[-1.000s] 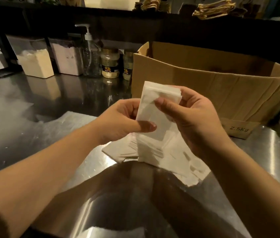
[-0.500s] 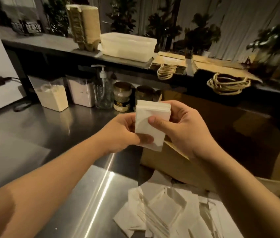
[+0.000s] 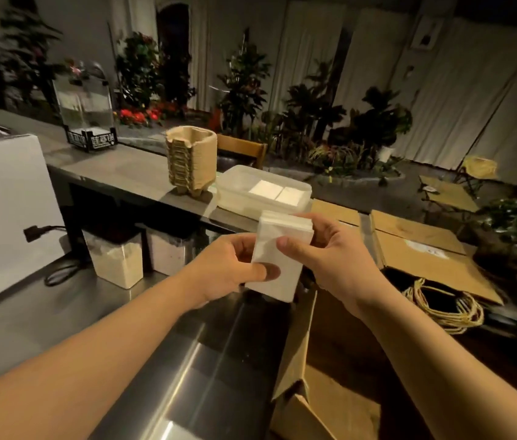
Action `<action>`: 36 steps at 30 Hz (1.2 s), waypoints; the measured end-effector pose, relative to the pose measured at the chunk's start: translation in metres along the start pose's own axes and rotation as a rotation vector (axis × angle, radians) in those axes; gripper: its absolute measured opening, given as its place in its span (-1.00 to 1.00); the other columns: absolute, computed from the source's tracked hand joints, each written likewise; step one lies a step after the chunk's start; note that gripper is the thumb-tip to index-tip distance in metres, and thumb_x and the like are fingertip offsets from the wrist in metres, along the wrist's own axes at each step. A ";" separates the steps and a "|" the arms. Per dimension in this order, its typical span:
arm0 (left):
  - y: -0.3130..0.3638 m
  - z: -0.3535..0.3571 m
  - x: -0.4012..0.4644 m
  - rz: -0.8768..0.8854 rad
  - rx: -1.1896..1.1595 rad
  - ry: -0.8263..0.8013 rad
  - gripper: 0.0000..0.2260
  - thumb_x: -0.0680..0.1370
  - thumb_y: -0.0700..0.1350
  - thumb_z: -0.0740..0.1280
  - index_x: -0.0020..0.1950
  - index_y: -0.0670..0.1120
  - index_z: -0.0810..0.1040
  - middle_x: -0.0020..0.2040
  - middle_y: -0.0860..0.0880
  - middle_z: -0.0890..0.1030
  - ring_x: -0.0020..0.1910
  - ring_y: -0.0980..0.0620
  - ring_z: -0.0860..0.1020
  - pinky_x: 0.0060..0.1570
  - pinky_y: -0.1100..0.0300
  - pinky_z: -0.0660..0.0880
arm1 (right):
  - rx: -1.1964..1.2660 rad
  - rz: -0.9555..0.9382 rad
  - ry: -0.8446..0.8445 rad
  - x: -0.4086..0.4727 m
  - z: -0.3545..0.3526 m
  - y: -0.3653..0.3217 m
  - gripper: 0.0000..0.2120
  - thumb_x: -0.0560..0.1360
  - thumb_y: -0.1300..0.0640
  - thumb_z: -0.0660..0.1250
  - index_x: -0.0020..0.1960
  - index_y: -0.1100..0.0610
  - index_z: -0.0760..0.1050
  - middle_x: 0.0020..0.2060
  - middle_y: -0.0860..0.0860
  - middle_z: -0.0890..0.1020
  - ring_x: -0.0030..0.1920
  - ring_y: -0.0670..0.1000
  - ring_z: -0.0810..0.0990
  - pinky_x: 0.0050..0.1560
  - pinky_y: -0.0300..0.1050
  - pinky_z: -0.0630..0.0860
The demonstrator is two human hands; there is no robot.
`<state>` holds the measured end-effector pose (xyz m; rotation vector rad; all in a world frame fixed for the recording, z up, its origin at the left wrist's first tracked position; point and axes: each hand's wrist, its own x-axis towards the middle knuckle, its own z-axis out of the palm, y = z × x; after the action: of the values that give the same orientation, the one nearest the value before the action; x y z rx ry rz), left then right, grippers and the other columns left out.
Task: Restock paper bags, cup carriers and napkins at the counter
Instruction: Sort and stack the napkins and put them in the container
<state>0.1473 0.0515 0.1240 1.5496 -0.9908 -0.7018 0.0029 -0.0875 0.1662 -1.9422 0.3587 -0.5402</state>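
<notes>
Grey raised counter (image 3: 117, 173) bears stacked cup carriers (image 3: 191, 161); napkin tub (image 3: 260, 193) just right of them; paper bags (image 3: 422, 249) farther right.

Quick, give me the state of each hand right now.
Left hand: grips the white stack of paper napkins.
Right hand: grips the same stack.

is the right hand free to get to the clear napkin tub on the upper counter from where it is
Probably yes. The right hand and left hand both grip the napkin stack, just short of the clear tub. The tub is open-topped with nothing between; the cup carrier stack stands to its left.
</notes>
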 end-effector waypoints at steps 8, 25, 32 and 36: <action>0.035 -0.055 0.048 -0.042 0.023 -0.008 -0.73 0.53 -0.17 0.49 0.10 0.17 0.60 -0.07 0.27 0.71 -0.06 0.39 0.63 -0.21 0.48 0.48 | -0.035 0.010 -0.064 0.081 -0.001 -0.023 -0.60 0.48 0.00 0.51 0.29 -0.08 0.54 0.11 -0.08 0.71 0.14 -0.04 0.68 0.16 0.08 0.64; 0.042 -0.133 0.188 -0.136 0.261 0.186 -0.72 0.60 0.01 0.42 0.30 0.04 0.59 0.12 0.08 0.67 0.12 0.07 0.60 0.07 0.16 0.53 | -0.165 0.068 0.070 0.261 0.000 0.006 -0.83 0.59 -0.03 0.37 0.06 0.05 0.63 -0.06 0.03 0.72 0.01 0.13 0.69 0.04 0.03 0.63; 0.031 -0.138 0.229 -0.191 0.494 0.243 -0.90 0.63 -0.04 0.38 0.12 0.03 0.55 -0.01 0.03 0.63 -0.02 0.03 0.58 0.00 0.11 0.59 | -0.224 0.123 0.051 0.307 0.010 0.038 -0.86 0.58 0.00 0.38 0.06 0.05 0.60 -0.03 0.03 0.69 -0.01 0.05 0.64 0.04 0.01 0.58; 0.023 -0.136 0.241 -0.216 0.685 0.238 -0.72 0.64 0.01 0.33 0.30 -0.07 0.54 0.08 -0.02 0.61 0.00 0.00 0.57 -0.04 0.09 0.56 | -0.291 0.161 0.032 0.322 0.014 0.050 -0.87 0.56 0.01 0.39 0.02 0.05 0.64 -0.06 0.02 0.68 -0.01 0.05 0.64 0.05 0.01 0.59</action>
<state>0.3718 -0.0961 0.1932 2.3030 -0.9378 -0.3105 0.2844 -0.2510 0.1834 -2.1612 0.6379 -0.4320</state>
